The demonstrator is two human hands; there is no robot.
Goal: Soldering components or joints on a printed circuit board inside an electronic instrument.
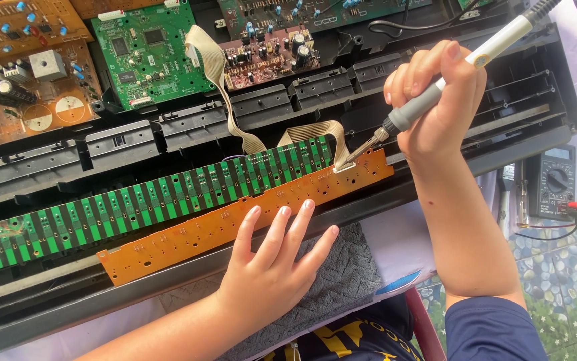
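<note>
My right hand (435,100) grips a soldering iron (429,97) with a grey handle and white body. Its tip touches the right end of a long orange circuit board (195,230), where a tan ribbon cable (332,137) meets it. My left hand (272,264) lies flat with fingers spread, pressing on the lower edge of the orange board. Behind that board runs a long green and black striped contact board (121,207). Both lie across an opened black plastic case (135,144).
Brown circuit boards (28,80), a green circuit board (148,50) and a dark one (268,50) lie at the back. A black multimeter (554,182) with red and black leads sits at right. A grey cloth (352,271) lies under my left wrist.
</note>
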